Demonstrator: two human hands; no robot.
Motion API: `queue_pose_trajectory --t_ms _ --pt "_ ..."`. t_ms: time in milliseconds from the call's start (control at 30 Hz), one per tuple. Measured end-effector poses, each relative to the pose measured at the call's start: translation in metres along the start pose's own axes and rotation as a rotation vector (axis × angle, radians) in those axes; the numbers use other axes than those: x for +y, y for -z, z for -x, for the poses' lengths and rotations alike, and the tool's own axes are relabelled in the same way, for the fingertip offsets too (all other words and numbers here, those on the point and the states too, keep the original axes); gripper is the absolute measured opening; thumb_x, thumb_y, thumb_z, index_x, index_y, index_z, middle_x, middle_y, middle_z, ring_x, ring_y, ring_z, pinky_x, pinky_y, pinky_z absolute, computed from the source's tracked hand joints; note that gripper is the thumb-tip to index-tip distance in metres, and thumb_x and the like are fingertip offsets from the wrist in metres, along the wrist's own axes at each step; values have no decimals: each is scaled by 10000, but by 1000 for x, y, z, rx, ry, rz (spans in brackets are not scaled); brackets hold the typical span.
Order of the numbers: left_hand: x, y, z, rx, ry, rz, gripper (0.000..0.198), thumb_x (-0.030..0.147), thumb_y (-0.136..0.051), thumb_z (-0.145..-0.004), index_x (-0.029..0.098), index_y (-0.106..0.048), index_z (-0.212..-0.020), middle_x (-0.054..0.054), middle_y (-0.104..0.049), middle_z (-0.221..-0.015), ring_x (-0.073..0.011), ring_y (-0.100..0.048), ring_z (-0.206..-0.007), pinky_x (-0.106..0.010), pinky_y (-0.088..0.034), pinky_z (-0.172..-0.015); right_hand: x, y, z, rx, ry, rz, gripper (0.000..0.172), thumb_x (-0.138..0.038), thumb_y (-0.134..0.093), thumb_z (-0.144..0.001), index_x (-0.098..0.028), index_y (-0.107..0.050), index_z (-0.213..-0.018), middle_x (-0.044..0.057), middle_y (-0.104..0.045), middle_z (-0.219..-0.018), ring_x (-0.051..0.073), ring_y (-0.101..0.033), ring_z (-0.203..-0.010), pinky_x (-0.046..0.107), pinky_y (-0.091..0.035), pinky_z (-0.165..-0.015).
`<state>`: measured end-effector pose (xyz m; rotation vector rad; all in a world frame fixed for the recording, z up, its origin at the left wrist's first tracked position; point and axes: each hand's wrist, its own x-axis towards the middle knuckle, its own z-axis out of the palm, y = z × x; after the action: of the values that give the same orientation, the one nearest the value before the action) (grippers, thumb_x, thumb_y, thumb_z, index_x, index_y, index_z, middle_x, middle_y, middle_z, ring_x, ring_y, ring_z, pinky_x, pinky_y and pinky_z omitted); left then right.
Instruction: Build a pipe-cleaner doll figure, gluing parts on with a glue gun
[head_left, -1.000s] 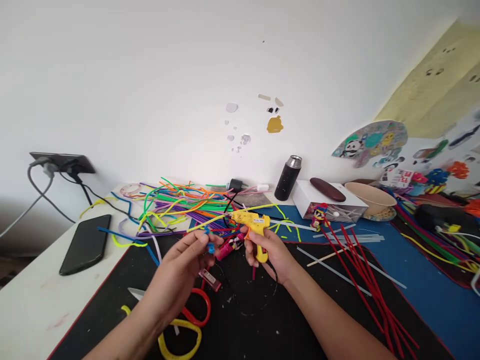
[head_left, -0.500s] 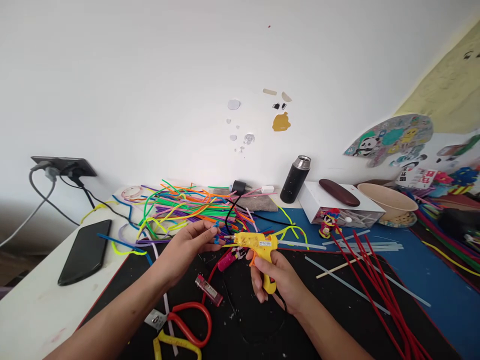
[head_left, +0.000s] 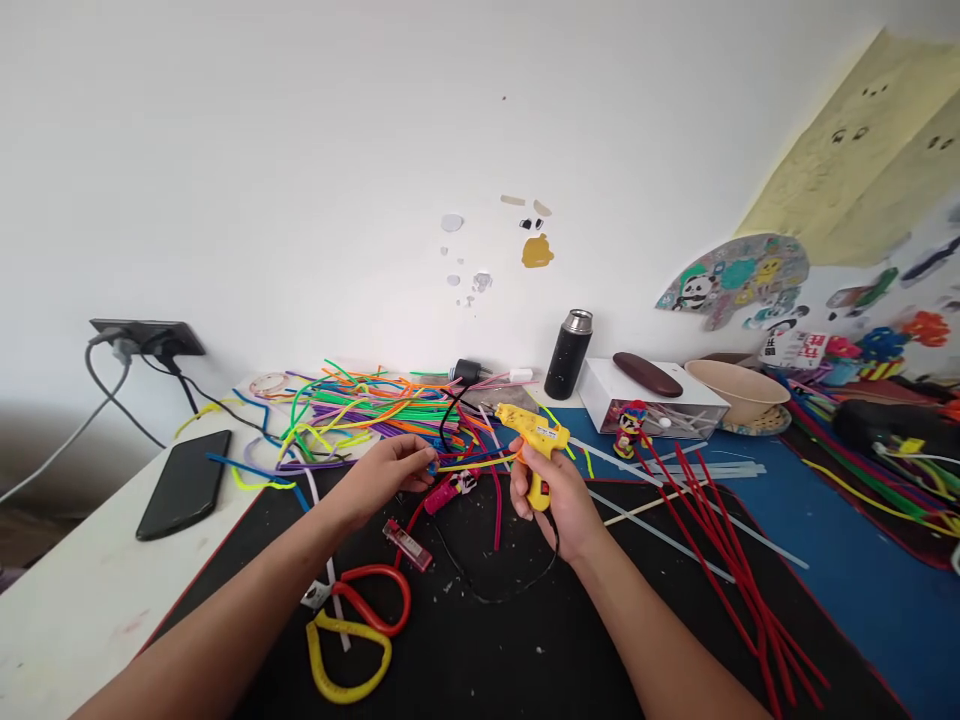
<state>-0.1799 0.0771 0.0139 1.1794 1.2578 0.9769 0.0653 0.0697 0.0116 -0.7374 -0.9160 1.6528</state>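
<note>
Since it may burn us, our right hand (head_left: 561,496) grips the yellow glue gun (head_left: 532,428) low; our left hand (head_left: 387,480) pinches a small blue piece (head_left: 433,464).

A smooth white wall (head_left: 300,150) rises along the far edge of the white tabletop (head_left: 82,610). A black rectangular socket panel (head_left: 189,340) sits beyond the far left corner; creased pale-yellow paper (head_left: 840,160) hangs rightward, under soft light.
</note>
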Motion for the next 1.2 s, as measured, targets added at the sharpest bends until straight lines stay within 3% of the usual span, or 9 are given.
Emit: queue_pose_trajectory --t_ms 100,367,500,633,833,1200 --pt "-8 3 -9 45 27 -46 404 528 -872 -691 171 -685 -709 -52 -711 -741 -182 -682 -725 -273 -576 -692 -1 -1 3 -26 -4 12 372 -487 -814 -819 -168 -677 -954 -36 -600 -578 100 -530 -409 194 -359 -382" --pt "-19 -5 -31 109 15 192 395 474 -902 -678 160 -707 -815 -156 -775 -1087 -249 -736 -977 -335 -603 -861 -4 -4 8 -80 2 0 387 -489 -809 -814 -169 -670 -982 -38 -619 -583 107 -543 -410 198 -357 -382" --pt "-14 -15 -34 115 -28 207 373 450 -905 -678 163 -719 -828 -148 -783 -1056 -238 -727 -968 -338 -591 -874 -4 -5 8 -86 6 -1 406 -493 -817 -799 -166 -670 -989 -33 -632 -578 112 -543 -409 200 -366 -382" --pt "-5 -16 -20 112 -77 195 395 495 -885 -692 158 -725 -824 -141 -777 -1041 -220 -723 -854 -317 -597 -756 -2 -4 6 -56 1 11 432 -512 -822 -793 -161 -670 -993 -32 -625 -569 111 -543 -402 193 -362 -370" --pt "-4 -15 7 95 -134 259 368 485 -867 -728 173 -674 -762 -15 -669 -673 -141 -630 -594 -225 -476 -559 4 -5 8 -57 -33 58 461 -545 -806 -804 -150 -675 -1002 -34 -606 -549 106 -522 -386 190 -344 -362" --pt "-13 -22 17 76 -101 474 386 450 -905 -714 158 -656 -743 -13 -661 -657 -99 -600 -570 -188 -489 -552 16 -6 11 -88 -69 219 462 -586 -755 -858 -153 -663 -989 -54 -548 -506 99 -466 -363 218 -330 -395"
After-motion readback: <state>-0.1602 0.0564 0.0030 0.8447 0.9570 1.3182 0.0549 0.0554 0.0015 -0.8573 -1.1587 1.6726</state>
